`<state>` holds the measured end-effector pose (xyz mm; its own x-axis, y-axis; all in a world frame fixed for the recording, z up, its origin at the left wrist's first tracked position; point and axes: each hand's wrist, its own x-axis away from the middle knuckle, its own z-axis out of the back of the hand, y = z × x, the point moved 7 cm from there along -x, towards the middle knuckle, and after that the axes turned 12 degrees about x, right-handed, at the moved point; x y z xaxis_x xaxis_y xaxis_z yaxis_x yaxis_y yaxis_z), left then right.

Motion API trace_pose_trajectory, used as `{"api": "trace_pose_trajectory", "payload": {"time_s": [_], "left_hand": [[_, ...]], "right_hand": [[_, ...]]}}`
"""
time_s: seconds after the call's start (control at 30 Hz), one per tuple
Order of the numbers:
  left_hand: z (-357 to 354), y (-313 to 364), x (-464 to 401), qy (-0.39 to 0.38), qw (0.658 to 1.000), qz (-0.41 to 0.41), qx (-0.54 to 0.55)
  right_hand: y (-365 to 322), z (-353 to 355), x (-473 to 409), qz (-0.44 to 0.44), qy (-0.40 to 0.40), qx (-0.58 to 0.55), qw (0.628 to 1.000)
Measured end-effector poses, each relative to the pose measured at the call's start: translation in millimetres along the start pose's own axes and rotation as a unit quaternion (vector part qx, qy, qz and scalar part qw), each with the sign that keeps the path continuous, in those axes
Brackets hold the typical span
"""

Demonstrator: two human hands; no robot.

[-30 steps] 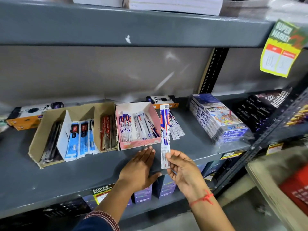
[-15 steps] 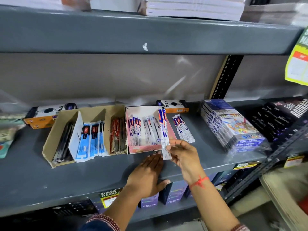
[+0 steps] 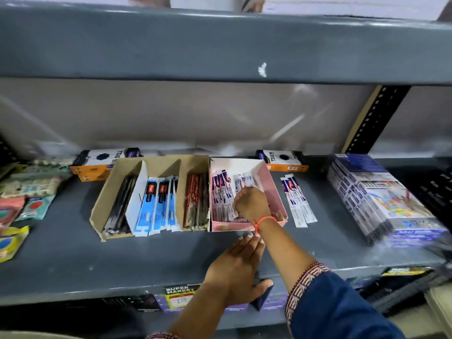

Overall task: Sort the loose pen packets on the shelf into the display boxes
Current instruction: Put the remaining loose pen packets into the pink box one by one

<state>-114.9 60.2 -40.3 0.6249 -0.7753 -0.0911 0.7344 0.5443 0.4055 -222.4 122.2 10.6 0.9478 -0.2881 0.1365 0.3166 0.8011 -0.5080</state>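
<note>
The right hand [image 3: 252, 204] is reached forward into the pink display box [image 3: 275, 192], with the wrist bent down over the box's front wall and a red thread tied round it. Its fingers are curled over the pen packets [image 3: 223, 194] standing in the box; whether a packet is actually pinched cannot be told. The left hand [image 3: 236, 267] is laid flat and spread on the grey shelf [image 3: 61, 260], just in front of the pink box, nothing held, its thumb hooked over the shelf's front edge.

A few loose packets [image 3: 297, 200] are left lying on the shelf just right of the pink box. The cardboard box [image 3: 156, 165] touching its left side is divided into compartments of black, blue and red packets. "TRIO" can be read on the orange-and-white cartons [image 3: 281, 160] behind, and "SUPER MARKET" on the price tag [image 3: 179, 296] at the shelf edge. Bare shelf is seen in front of the boxes; a wrapped stack [image 3: 381, 199] is set near the right end.
</note>
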Motion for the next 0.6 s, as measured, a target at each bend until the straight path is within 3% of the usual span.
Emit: {"api": "trace_pose_trajectory", "payload": {"time_s": [0.23,0.43,0.5,0.6], "left_hand": [[-3,-1,0,-0.010,1.000,0.005,-0.013],[0,-3,0,-0.002,1.000,0.011,-0.019],[-2,-4,0,-0.014,1.000,0.006,-0.025],[-5,-5,-2,-0.024,0.999,0.004,-0.030]], "right_hand": [[-1,8,2,0.040,-0.003,0.094,0.995],[74,87,17,-0.084,0.220,0.004,0.972],[111,95,18,-0.131,0.203,0.036,0.970],[146,76,15,-0.160,0.078,0.137,0.974]]}}
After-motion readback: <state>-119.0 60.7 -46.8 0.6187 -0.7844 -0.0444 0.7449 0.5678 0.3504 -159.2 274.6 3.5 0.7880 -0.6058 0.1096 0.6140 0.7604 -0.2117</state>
